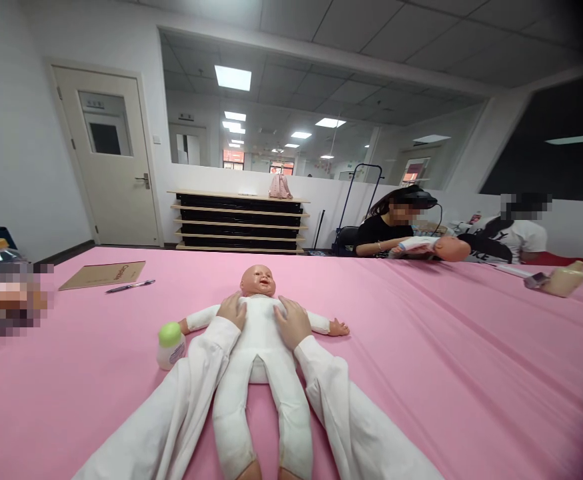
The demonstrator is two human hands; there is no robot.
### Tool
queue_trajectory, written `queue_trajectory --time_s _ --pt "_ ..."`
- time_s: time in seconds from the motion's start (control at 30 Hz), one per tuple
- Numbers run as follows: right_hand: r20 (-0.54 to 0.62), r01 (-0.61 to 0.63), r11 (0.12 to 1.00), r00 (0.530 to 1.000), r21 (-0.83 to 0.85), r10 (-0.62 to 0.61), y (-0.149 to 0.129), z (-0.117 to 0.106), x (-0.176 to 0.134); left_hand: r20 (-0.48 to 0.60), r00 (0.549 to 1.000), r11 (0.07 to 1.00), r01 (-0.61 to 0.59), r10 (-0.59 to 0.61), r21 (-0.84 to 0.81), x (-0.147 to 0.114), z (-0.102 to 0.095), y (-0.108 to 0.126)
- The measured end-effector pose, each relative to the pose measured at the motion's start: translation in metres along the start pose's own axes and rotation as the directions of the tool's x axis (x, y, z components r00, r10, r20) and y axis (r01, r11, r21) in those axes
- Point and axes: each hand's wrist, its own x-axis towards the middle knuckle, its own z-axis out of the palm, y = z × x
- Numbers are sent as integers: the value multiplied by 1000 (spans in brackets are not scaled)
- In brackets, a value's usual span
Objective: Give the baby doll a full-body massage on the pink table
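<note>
A baby doll [260,330] with a white cloth body lies on its back, head away from me and arms stretched out sideways. My left hand [232,311] rests on the doll's chest near the shoulder on the left, fingers laid along it. On the other side of the chest, my right hand [292,321] lies with its thumb toward the middle and its fingers over the shoulder. Both hands look flat on the cloth, gripping nothing. Beside my left forearm stands a small white bottle with a green cap [171,346].
A pink cloth [396,373] covers the table. Toward the far left lie a brown notebook [102,274] and a pen [130,287]; a bottle with an orange cap [0,253] stands nearby. Far right, a person [386,230] holds another doll [436,247], near a beige bottle [565,279].
</note>
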Motion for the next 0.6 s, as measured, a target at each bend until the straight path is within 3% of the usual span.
queue_trajectory --time_s 0.13,0.3,0.47,0.6 --pt "181 93 995 980 -45 -84 -22 25 9 194 981 999 29 -26 -16 6 11 17" --pt "271 130 991 955 -18 -120 0 37 14 301 947 994 101 -109 43 5 12 -9" --pt "191 -36 997 980 -69 49 51 38 25 193 969 985 136 -156 110 7 14 -36" --pt "112 -52 980 991 -190 74 74 42 25 33 980 966 186 -195 180 5 18 -44"
